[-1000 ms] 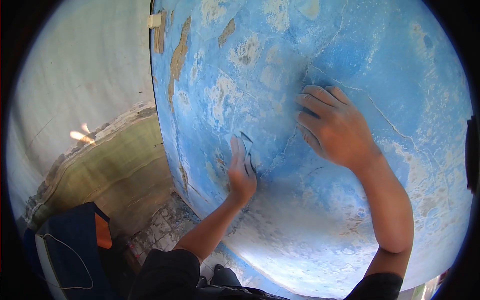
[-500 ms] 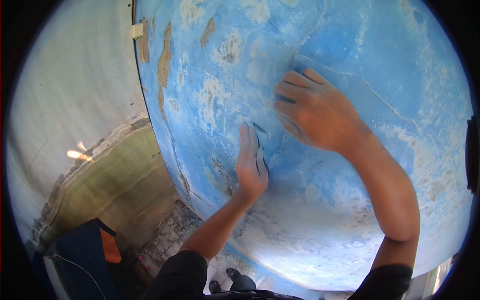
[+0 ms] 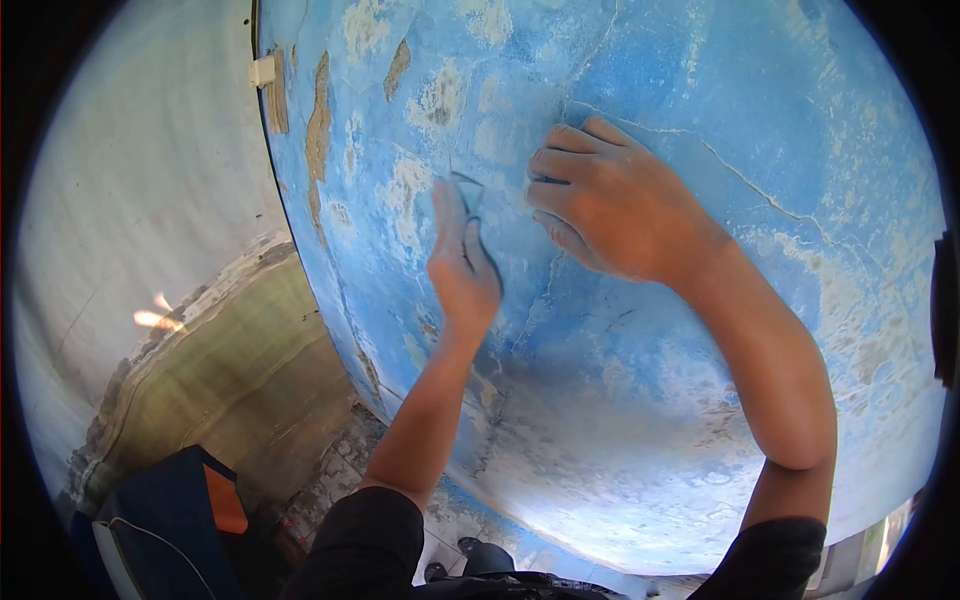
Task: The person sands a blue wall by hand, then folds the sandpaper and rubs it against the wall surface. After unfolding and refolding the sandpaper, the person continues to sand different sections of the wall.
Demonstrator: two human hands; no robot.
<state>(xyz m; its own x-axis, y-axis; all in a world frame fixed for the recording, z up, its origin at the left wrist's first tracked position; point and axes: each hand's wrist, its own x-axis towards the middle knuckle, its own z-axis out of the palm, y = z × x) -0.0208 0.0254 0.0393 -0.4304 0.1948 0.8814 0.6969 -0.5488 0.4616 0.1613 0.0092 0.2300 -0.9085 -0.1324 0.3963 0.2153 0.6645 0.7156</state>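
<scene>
The peeling blue painted wall (image 3: 640, 420) takes up most of the view, all cracks and bare patches where the paint has flaked off. Left of it sits a plain pale wall (image 3: 140, 170), and below that a dark blue bag with an orange panel (image 3: 160, 520) on the floor.

Right hand (image 3: 610, 205) lies flat on the blue wall, fingers spread apart and gripping nothing, just bracing beside a long crack. Left hand (image 3: 462, 265) is just left of it, fingers closed together and pressing a small folded piece of grey sandpaper (image 3: 468, 190) against the wall, right over a worn pale patch.

I'd say the trick here is keeping the paper flat under the fingers and working with even pressure, so it feathers the paint edges instead of gouging them. Loads of open wall to the right and below. Leftward the room runs out fast at the wall's corner edge (image 3: 285, 200), where a small white fitting (image 3: 264, 70) sits up top.
</scene>
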